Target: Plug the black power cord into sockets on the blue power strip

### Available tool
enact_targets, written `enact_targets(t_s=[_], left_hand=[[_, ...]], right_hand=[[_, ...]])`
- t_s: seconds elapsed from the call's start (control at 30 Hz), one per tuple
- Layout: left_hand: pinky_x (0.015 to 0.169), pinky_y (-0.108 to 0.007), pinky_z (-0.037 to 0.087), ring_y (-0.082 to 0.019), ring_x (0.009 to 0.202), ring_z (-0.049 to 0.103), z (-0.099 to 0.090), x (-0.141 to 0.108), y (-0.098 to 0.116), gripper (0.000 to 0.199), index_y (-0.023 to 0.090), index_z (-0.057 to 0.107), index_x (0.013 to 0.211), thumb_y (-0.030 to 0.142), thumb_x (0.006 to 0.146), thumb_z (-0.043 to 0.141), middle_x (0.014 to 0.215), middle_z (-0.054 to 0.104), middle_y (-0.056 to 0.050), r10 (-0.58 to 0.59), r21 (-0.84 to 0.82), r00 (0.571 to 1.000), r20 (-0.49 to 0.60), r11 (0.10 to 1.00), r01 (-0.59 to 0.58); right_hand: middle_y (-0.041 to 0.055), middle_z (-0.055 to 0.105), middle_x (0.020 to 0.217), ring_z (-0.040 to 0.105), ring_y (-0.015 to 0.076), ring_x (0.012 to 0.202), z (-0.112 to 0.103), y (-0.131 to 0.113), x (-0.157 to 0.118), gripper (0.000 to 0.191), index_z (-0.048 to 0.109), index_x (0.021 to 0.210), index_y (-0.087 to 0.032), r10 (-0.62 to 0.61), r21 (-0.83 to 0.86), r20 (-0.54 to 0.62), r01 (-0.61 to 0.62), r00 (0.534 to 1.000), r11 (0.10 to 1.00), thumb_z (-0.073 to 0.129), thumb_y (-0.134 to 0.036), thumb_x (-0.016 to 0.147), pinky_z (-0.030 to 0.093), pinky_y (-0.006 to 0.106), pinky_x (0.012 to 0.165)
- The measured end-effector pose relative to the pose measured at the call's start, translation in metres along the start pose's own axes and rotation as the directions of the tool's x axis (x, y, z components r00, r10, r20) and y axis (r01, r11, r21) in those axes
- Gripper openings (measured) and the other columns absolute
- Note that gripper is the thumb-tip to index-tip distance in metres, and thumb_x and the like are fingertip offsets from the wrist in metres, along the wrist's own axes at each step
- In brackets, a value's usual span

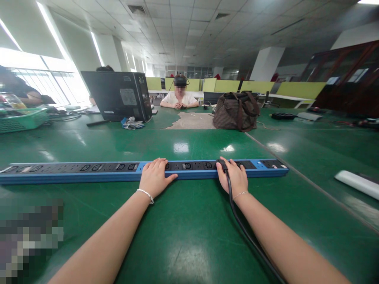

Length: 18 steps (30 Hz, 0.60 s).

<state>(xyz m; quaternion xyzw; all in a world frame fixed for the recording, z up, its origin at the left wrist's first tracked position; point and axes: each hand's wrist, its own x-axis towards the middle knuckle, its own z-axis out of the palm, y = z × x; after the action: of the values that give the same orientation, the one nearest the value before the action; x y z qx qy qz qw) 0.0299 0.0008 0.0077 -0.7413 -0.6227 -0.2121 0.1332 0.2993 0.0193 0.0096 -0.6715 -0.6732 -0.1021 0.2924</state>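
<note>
A long blue power strip (194, 172) with a row of black sockets lies across the green table. My left hand (153, 177) is laid over its middle, fingers across the top and thumb along the front edge, holding it. Farther right, my right hand (236, 177) grips a black plug (221, 165) at one of the sockets. Whether the plug is fully seated cannot be made out, as my fingers partly cover it. From the plug a black power cord (237, 215) runs down beside my right forearm and out of view at the bottom.
Beyond the strip stand a black computer case (118, 96), crumpled gloves (132, 123) and a brown checked bag (233, 112). A green basket (25, 119) is at the left, a white bar-shaped object (357, 183) at the right. Across the table sits a person (179, 96) wearing a headset.
</note>
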Motion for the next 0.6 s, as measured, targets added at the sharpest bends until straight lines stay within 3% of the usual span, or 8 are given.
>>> enact_targets(t_s=[0.17, 0.4, 0.6], left_hand=[[0.101, -0.044, 0.035, -0.027, 0.121, 0.048, 0.0, 0.0, 0.0, 0.055, 0.015, 0.054, 0.118, 0.054, 0.078, 0.055, 0.126, 0.057, -0.013, 0.0, 0.005, 1.0, 0.0, 1.0, 0.0], [0.101, -0.044, 0.035, -0.028, 0.12, 0.049, -0.001, 0.0, 0.0, 0.056, 0.015, 0.054, 0.118, 0.054, 0.078, 0.054, 0.126, 0.057, -0.014, -0.002, 0.009, 1.0, 0.007, 1.0, 0.002], [0.101, -0.044, 0.035, -0.027, 0.121, 0.049, -0.001, 0.0, 0.0, 0.054, 0.016, 0.053, 0.118, 0.053, 0.079, 0.054, 0.127, 0.057, -0.014, 0.001, 0.012, 1.0, 0.007, 1.0, -0.001]], right_hand=[[0.0097, 0.066, 0.114, 0.054, 0.0272, 0.116, -0.005, 0.002, 0.005, 0.04, 0.061, 0.118, -0.021, -0.038, -0.015, 0.054, 0.039, 0.998, 0.999, 0.041, -0.039, 0.09, 0.036, 0.048, 0.099], [0.0108, 0.066, 0.114, 0.053, 0.0258, 0.116, 0.002, 0.005, 0.003, 0.04, 0.062, 0.117, -0.016, -0.08, -0.005, -0.003, 0.08, 0.997, 0.997, 0.041, -0.037, 0.09, 0.035, 0.043, 0.101], [0.0097, 0.067, 0.111, 0.054, 0.0249, 0.115, 0.009, 0.006, 0.002, 0.038, 0.063, 0.116, -0.019, -0.032, 0.054, -0.067, 0.036, 0.997, 0.998, 0.044, -0.037, 0.088, 0.034, 0.044, 0.101]])
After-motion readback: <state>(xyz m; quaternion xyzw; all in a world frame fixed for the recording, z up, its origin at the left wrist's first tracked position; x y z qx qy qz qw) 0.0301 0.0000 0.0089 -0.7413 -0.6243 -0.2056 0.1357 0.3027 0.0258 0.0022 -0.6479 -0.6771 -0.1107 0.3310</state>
